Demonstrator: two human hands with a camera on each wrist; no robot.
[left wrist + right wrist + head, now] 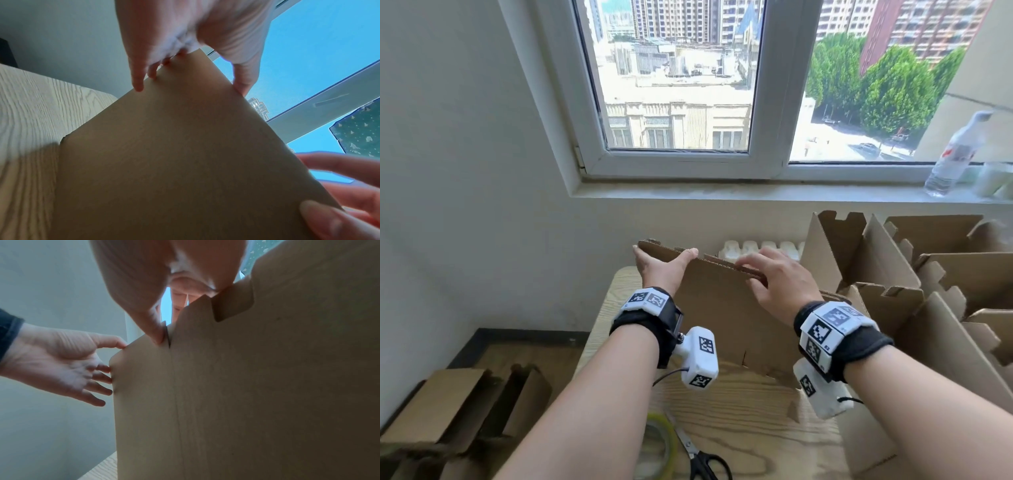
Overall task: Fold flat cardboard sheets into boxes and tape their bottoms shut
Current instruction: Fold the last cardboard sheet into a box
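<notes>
My left hand pinches the upright cardboard sheet's top-left corner; my right hand pinches its top edge mid-length, above the desk.

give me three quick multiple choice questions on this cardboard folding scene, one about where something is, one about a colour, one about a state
1. Where is the plastic bottle?
A. on the windowsill
B. on the floor
C. in a box

2. What colour are the scissors' handles?
A. red
B. black
C. white

3. How is the cardboard sheet that the hands hold?
A. lying flat on the table
B. standing on edge on the table
C. already taped into a box

Answers:
1 A: the plastic bottle stands on the windowsill at far right.
2 B: the scissors beside the tape roll have black handles.
3 B: the cardboard sheet stands upright on the table, the left hand and right hand at its top edge.
</notes>
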